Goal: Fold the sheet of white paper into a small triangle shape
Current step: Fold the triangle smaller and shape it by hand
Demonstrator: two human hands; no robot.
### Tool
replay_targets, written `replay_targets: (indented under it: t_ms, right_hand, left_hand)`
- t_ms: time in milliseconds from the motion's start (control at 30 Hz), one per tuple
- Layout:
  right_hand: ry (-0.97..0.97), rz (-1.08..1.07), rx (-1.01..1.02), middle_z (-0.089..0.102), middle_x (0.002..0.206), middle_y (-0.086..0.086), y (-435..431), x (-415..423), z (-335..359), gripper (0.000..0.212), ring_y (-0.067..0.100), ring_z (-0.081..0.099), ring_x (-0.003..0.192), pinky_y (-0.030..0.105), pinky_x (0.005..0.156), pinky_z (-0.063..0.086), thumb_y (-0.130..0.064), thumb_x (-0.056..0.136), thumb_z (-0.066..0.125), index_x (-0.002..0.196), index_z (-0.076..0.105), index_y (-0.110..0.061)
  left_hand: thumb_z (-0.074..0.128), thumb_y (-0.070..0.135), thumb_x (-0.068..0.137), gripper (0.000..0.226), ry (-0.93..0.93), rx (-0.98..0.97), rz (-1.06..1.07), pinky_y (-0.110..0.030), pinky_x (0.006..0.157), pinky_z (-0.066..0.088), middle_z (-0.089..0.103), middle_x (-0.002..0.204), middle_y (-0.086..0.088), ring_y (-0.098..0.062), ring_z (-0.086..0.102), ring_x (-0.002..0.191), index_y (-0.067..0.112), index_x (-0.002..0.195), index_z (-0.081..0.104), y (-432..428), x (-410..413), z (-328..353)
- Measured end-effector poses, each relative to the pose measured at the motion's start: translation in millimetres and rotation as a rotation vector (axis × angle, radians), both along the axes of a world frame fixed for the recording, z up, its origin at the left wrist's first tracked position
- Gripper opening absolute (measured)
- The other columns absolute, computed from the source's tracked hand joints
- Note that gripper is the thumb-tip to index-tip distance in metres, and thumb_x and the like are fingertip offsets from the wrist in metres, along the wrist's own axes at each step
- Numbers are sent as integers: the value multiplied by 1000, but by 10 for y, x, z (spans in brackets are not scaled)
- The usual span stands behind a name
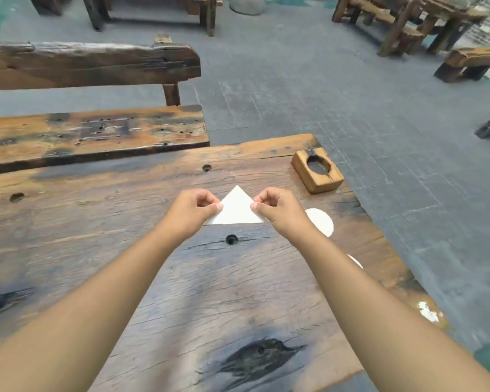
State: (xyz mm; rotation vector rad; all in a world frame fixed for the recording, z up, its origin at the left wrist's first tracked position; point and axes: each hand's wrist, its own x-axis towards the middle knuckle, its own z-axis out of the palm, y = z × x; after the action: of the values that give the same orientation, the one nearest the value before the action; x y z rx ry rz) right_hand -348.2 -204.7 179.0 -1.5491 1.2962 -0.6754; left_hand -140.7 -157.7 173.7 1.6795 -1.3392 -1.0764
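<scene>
The white paper [236, 208] lies on the wooden table [96, 250] as a flat triangle, its apex pointing away from me and its long edge toward me. My left hand [194, 209] pinches the triangle's left slanted edge between thumb and fingers. My right hand [275, 207] pinches the right slanted edge the same way. Both lower corners of the paper are partly hidden under my hands.
A small wooden block with a round hole [317, 170] stands at the table's far right corner. White round patches [320, 221] show beside my right forearm. A wooden bench [94, 134] runs behind the table on the left. The table's right edge drops to grey floor.
</scene>
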Motion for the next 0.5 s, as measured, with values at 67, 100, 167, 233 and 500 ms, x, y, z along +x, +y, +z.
replay_targets:
  t_ms: [67,100,167,233,500]
  right_hand:
    - [6,-23,49,53,66,1,76,5,-169,14,7,42,55,18,52,33,-8,86,70,76,62,-14]
    - [14,-30,67,54,67,3,120,-7,-230,13,8,43,57,20,53,33,-9,86,70,76,63,-14]
    - [23,-55,105,55,69,6,227,-2,-372,12,9,43,59,20,53,33,-8,86,70,77,64,-13]
    - [9,-111,139,56,68,5,319,-41,-487,14,8,45,59,18,54,35,-5,86,69,76,63,-13]
    - [31,-206,257,57,72,12,447,-432,-934,15,19,49,66,28,64,40,-1,86,66,76,63,-11]
  left_hand:
    - [72,14,88,14,37,45,-20,-29,63,40,66,72,-1,-12,53,64,18,75,69,56,12,-205]
    - [72,14,88,15,51,62,-28,-29,62,39,64,70,0,-11,52,63,19,74,69,87,6,-296]
    - [72,16,88,16,66,96,-44,-27,60,37,62,67,3,-9,50,59,21,73,69,144,33,-505]
    - [73,18,88,15,87,135,-61,-26,57,37,60,65,5,-5,48,55,21,73,70,183,7,-685]
    - [72,17,88,11,159,254,-56,-17,51,38,56,62,5,-1,45,49,11,79,71,323,-464,-1101]
